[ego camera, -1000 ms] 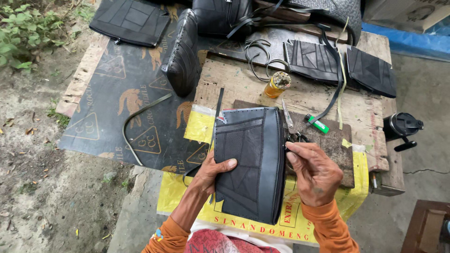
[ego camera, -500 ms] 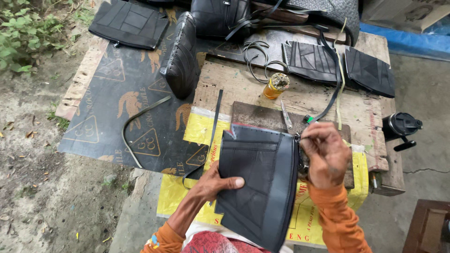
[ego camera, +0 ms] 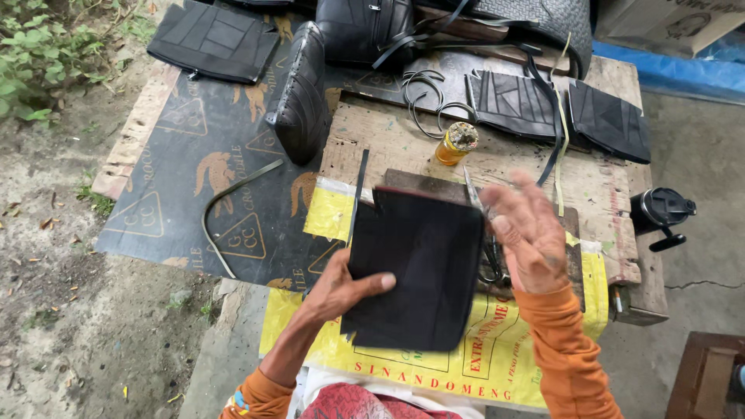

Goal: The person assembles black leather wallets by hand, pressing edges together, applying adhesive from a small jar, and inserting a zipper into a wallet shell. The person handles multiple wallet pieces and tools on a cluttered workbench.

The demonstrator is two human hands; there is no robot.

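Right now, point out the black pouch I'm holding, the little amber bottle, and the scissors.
black pouch (ego camera: 419,271), head view, middle of its front face.
amber bottle (ego camera: 452,147), head view, its glass body.
scissors (ego camera: 492,268), head view, the handle loops beside the pouch.

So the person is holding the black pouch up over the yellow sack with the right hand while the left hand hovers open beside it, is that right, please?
Not quite: the hands are swapped. In the head view the left hand holds the black pouch over the yellow sack, while the right hand hovers open beside it.
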